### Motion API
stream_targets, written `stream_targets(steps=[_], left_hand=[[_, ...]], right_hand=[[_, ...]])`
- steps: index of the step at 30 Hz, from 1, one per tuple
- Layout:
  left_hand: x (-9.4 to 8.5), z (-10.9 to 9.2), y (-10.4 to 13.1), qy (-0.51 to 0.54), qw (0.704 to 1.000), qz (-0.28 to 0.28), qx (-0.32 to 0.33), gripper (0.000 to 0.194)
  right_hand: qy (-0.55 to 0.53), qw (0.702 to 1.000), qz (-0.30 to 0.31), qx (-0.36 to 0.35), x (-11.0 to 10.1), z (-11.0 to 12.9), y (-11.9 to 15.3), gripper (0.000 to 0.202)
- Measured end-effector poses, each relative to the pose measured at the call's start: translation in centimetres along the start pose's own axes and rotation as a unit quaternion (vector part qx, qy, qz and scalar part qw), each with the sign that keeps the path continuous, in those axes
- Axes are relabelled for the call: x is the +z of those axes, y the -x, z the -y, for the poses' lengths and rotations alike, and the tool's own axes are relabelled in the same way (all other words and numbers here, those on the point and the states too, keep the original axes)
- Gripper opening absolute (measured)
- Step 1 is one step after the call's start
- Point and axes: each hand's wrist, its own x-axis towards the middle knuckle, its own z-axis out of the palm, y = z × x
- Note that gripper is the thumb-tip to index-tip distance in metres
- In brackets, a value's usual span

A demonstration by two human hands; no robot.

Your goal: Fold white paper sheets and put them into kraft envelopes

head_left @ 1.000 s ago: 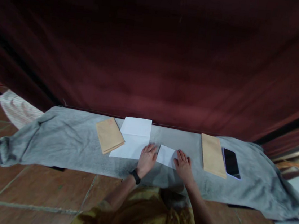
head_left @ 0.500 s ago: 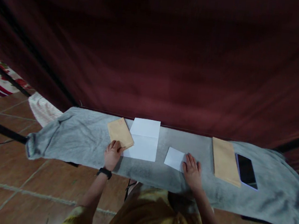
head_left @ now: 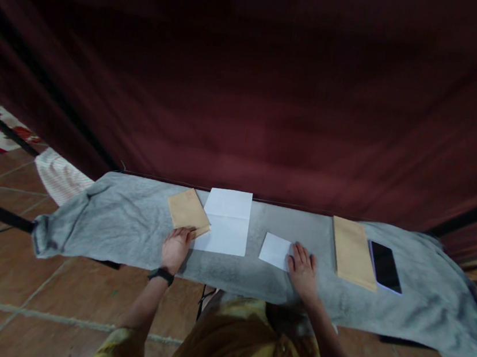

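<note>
A small brown paper envelope point(head_left: 188, 208) lies at a slant on the left, its lower right corner over a white sheet of paper point(head_left: 228, 223) with a crease across it. My left hand point(head_left: 175, 248), with a dark watch on the wrist, is closed on the envelope's near edge, where a narrow flap shows. Right of the sheet lies a smaller white paper point(head_left: 275, 251), apparently folded. My right hand point(head_left: 302, 270) rests on that paper's right edge, palm down, fingers stretched and slightly apart.
A larger brown envelope or stack of envelopes point(head_left: 353, 253) lies to the right, with a dark-screened phone point(head_left: 385, 267) beside it. Everything rests on a narrow surface covered with a grey cloth point(head_left: 129, 217). A dark red curtain point(head_left: 242, 144) hangs behind; tiled floor point(head_left: 76, 297) shows below.
My left fingers have shifted slightly on the envelope's near edge, and its flap strip shows more plainly. My right hand keeps its place on the small paper. The whole view has shifted slightly.
</note>
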Motion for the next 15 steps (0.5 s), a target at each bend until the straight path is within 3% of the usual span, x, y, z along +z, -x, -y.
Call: stream_targets(steps=[4,7,9,12,13,15], left_hand=[[-1.9,-2.8,1.1,-0.018,0.996,-0.05,0.07,0.032],[-3.0,-7.1,3.2,0.003,0.988,-0.046,0.145,0.03],[-3.0,-10.7,5.3,0.025,0.976,-0.03,0.214,0.026],[-2.1,-15.6,8.6,0.069,0.954,-0.028,0.291,0.016],[-1.8,-16.8,9.6,0.093,0.944,-0.03,0.316,0.016],[-1.3,-18.3,11.0,0.141,0.938,-0.011,0.317,0.021]], right_hand=[[-0.066,0.997,-0.044,0.007,-0.8,1.2,-0.3,0.046],[-0.256,0.964,-0.036,0.065,-1.9,4.8,-0.6,0.048],[-0.445,0.886,0.042,0.126,-2.9,8.0,-0.7,0.054],[-0.641,0.724,0.174,0.185,-4.4,11.9,-0.5,0.056],[-0.673,0.691,0.184,0.187,-4.8,12.6,-0.4,0.055],[-0.691,0.675,0.173,0.189,-5.4,12.9,0.1,0.048]])
